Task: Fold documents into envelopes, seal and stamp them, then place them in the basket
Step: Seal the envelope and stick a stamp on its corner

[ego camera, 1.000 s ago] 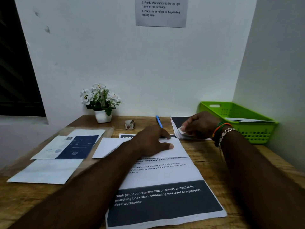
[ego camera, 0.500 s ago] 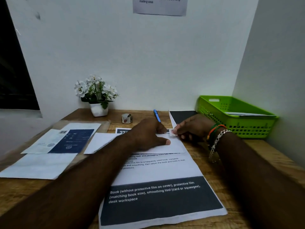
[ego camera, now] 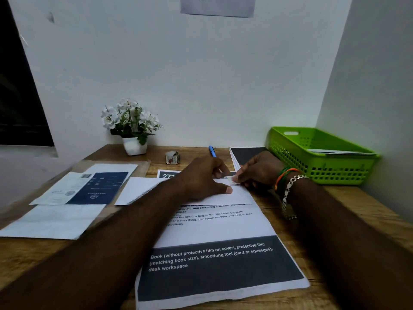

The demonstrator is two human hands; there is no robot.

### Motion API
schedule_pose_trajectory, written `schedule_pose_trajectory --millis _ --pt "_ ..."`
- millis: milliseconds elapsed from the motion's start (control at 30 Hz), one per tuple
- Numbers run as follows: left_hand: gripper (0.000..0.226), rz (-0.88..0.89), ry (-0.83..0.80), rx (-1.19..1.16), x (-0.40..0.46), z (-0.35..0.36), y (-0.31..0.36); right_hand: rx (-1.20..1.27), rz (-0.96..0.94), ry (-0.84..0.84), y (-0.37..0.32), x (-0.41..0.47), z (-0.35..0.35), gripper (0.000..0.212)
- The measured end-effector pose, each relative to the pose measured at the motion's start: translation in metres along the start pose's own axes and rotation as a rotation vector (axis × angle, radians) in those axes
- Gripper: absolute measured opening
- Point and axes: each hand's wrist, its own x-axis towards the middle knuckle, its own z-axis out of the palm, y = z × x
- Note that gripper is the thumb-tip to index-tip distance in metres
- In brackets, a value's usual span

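Presently catalogued on the wooden bench (ego camera: 348, 204): one green perforated basket (ego camera: 321, 163) at the far right corner against the wall, holding at least one flat white envelope or sheet (ego camera: 339, 151) lying near its rim; further contents are hidden by the basket wall. One white envelope (ego camera: 240, 194) lies at centre on top of a large printed document (ego camera: 214, 242) with dark bands and white lettering. The left hand (ego camera: 201, 180) rests on the envelope, fingers mostly straight and thumb laid out flat on the paper, pressing it down. The right hand (ego camera: 259, 170), wearing green and orange bangles and a metal chain bracelet at the wrist, pinches a small pale stamp (ego camera: 231, 181) with curled fingertips at the envelope's far right corner; whether the stamp already touches the paper cannot be told. Just behind the right hand, one stack of documents (ego camera: 247, 154) with a dark top sheet, beside the basket. One blue pen (ego camera: 212, 151) lies behind the left hand. One small roll of stamps or tape (ego camera: 172, 157) stands near the pen. One white pot of white artificial flowers (ego camera: 131, 125) stands by the rear wall. At left, a clear plastic sleeve (ego camera: 89, 186) holds a dark blue and white leaflet, with another white envelope (ego camera: 51, 222) in front of it. One printed notice (ego camera: 218, 5) hangs on the wall above.
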Motion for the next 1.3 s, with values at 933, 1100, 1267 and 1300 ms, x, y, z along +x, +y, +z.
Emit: schedule_pose_trajectory --millis 933,1100,1267,1300 --pt "0.029 -0.103 0.285 -0.214 0.020 -0.001 -0.014 0.457 0.028 -0.160 -0.013 -0.004 -0.010 0.017" --pt "0.021 -0.010 0.229 -0.009 0.016 -0.005 -0.006 0.311 -0.195 0.013 -0.013 -0.004 -0.005 0.029" --pt "0.016 0.021 0.213 0.142 0.012 -0.006 -0.003 0.202 -0.329 0.005 -0.013 0.000 0.000 0.007" --pt "0.016 0.009 0.226 0.087 0.013 -0.005 -0.002 0.222 -0.316 0.015 -0.012 0.002 -0.001 0.007"
